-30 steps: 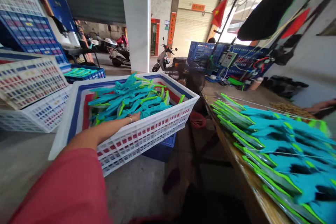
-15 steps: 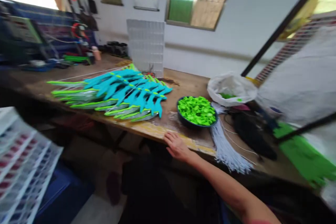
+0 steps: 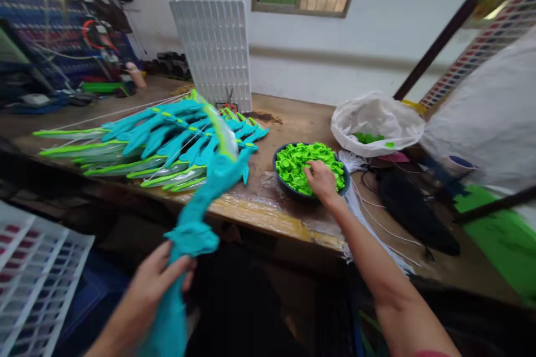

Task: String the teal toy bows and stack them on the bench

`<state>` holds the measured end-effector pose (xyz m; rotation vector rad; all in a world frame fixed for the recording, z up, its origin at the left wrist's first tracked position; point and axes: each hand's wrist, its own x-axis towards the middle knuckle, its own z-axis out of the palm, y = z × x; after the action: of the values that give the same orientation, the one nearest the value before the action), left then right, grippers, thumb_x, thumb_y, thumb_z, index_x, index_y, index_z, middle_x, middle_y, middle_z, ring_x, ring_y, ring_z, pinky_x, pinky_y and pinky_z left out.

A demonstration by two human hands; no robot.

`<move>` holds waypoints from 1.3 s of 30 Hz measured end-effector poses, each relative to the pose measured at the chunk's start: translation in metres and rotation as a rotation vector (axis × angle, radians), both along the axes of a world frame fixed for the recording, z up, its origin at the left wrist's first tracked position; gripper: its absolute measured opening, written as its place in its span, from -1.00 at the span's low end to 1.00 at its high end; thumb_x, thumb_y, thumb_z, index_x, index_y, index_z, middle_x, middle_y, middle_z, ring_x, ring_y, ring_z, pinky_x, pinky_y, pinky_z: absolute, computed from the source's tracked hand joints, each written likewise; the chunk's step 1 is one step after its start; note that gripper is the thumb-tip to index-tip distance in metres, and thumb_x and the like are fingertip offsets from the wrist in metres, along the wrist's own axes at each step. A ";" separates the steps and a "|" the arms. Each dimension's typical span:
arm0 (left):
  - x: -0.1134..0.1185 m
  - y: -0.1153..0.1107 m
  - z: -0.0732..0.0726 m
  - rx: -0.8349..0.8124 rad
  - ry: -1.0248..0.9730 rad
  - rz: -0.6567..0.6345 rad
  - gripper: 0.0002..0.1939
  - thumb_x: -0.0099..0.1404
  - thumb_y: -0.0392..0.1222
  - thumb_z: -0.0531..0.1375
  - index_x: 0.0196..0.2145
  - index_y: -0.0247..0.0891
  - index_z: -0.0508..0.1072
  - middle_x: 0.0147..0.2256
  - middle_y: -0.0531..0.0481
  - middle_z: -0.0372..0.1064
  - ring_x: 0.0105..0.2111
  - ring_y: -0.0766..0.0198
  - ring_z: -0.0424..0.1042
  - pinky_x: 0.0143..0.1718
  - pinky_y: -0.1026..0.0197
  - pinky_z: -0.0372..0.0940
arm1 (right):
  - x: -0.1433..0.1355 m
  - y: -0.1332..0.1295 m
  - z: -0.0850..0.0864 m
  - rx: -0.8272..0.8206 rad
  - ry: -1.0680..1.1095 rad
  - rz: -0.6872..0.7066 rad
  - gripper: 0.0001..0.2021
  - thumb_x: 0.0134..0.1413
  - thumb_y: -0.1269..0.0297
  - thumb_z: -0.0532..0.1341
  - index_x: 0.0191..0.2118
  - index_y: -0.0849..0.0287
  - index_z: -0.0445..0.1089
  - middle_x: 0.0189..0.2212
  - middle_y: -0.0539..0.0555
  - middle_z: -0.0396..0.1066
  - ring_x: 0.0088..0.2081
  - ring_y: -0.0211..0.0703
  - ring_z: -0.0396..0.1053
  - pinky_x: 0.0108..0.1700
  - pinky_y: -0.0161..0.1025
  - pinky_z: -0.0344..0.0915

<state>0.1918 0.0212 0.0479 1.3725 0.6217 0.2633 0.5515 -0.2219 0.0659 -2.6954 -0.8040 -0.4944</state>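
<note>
My left hand (image 3: 165,273) is wrapped round the grip of a turquoise toy bow (image 3: 195,237). The bow slants up and away, its pale green-edged limb tip (image 3: 224,131) in front of a pile of similar bows (image 3: 167,134) on the table. A dark bowl (image 3: 288,191) to the right is heaped with small bright green plastic pieces (image 3: 293,162). Over this heap lies my right hand (image 3: 321,178), its fingers curled down and closed on the pieces; the fingertips are partly hidden among them.
Behind the bowl stands a white plastic bag (image 3: 377,122) with green pieces inside. White strings (image 3: 355,206) hang over the wooden table's (image 3: 268,215) front edge. Scissors (image 3: 229,97) stand by an upright translucent panel (image 3: 218,50). A white crate (image 3: 33,273) is at lower left.
My left hand has come into view holding a toy bow. My right hand has moved from the table edge up into the bowl of green pieces.
</note>
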 end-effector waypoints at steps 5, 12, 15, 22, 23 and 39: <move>0.027 -0.039 -0.015 -0.065 -0.076 -0.049 -0.58 0.22 0.25 0.33 -0.24 -0.15 0.50 -0.44 0.01 0.44 -0.62 0.34 0.33 -0.57 0.27 0.17 | 0.022 0.024 0.000 -0.200 0.059 -0.085 -0.71 0.33 0.25 0.12 -0.12 0.38 0.50 -0.14 0.41 0.49 -0.20 0.10 0.46 -0.22 -0.17 0.22; 0.022 -0.027 -0.011 -0.082 -0.082 -0.029 -0.52 0.22 0.21 0.36 -0.10 -0.15 0.39 -0.47 -0.01 0.50 -0.53 0.23 0.44 -0.50 0.23 0.32 | 0.017 0.020 0.002 -0.244 0.026 -0.133 -0.65 0.31 0.35 0.02 -0.04 0.40 0.49 -0.14 0.42 0.51 -0.18 0.17 0.48 -0.25 -0.11 0.25; 0.019 -0.025 -0.008 -0.082 -0.093 0.023 -0.55 0.18 0.16 0.40 -0.16 -0.17 0.40 -0.44 -0.01 0.49 -0.48 0.22 0.47 -0.47 0.23 0.37 | 0.013 0.012 0.006 -0.016 -0.023 -0.079 -0.62 0.24 0.39 0.01 0.00 0.39 0.50 -0.08 0.43 0.50 -0.11 0.21 0.47 -0.16 -0.03 0.31; 0.016 -0.035 -0.006 -0.029 -0.166 0.150 -0.57 0.22 0.11 0.36 -0.15 -0.26 0.42 -0.46 0.00 0.47 -0.48 0.25 0.44 -0.46 0.24 0.40 | -0.133 0.033 0.009 0.961 0.582 0.315 -0.74 0.08 0.16 0.40 -0.15 0.17 0.51 -0.44 0.03 0.53 -0.44 -0.12 0.49 -0.31 -0.19 0.45; 0.014 -0.037 -0.006 -0.033 -0.181 0.170 -0.57 0.24 0.09 0.35 -0.13 -0.28 0.41 -0.45 0.00 0.47 -0.47 0.25 0.45 -0.44 0.24 0.41 | -0.162 0.041 0.008 0.987 0.627 0.395 -0.81 0.12 0.20 0.40 -0.18 0.15 0.51 -0.43 0.01 0.52 -0.45 -0.16 0.48 -0.34 -0.23 0.45; -0.025 -0.054 0.010 -0.092 -0.363 0.156 -0.65 0.34 0.01 0.31 -0.09 -0.29 0.40 -0.40 0.03 0.44 -0.48 0.30 0.41 -0.47 0.27 0.40 | -0.263 0.085 0.002 0.687 0.048 0.806 -0.76 0.23 0.41 0.36 -0.02 0.05 0.47 -0.22 0.07 0.40 -0.17 -0.09 0.38 -0.13 -0.10 0.40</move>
<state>0.1664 -0.0328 0.0582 1.1512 0.4310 0.5883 0.2883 -0.1367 0.0674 -1.5861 -1.3051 -0.3945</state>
